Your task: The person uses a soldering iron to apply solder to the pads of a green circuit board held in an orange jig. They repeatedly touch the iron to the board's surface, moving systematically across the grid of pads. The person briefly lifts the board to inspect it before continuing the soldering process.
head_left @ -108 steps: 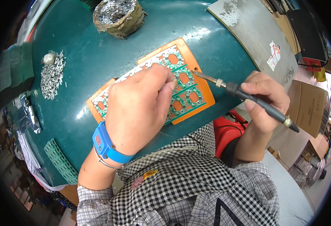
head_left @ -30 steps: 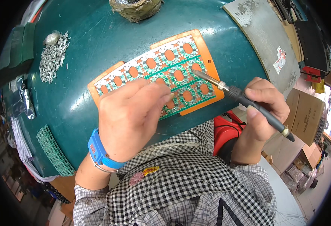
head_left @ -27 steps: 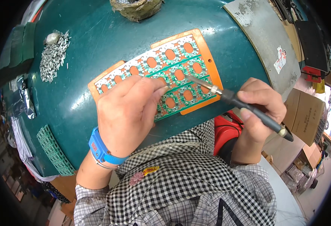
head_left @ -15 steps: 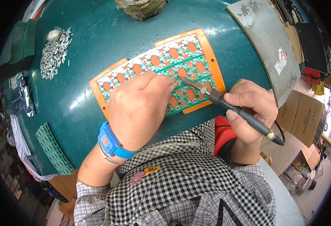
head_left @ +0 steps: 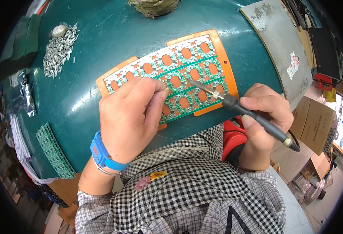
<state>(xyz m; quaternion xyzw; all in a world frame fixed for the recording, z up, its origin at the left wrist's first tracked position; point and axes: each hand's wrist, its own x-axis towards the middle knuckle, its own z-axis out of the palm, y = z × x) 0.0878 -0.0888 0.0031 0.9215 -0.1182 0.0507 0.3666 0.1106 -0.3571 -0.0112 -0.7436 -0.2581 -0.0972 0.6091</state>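
Green tabletop (head_left: 97,43): circuit panel (head_left: 185,68) lies under left fingers (head_left: 152,85), perhaps touching

A broad lane of green surface (head_left: 101,46) runs between the heap of white bits (head_left: 58,52) and the orange tray (head_left: 226,72). Beyond the tray, a bowl (head_left: 154,7) blocks the far edge. On the right, an open strip separates the tray from the grey sheet (head_left: 276,39). The left hand (head_left: 130,107) covers the tray's lower left corner; the right hand (head_left: 268,111) and soldering iron (head_left: 257,117) bar the lower right. Between the left fingertips and the iron lies a narrow gap over the circuit boards (head_left: 175,74).
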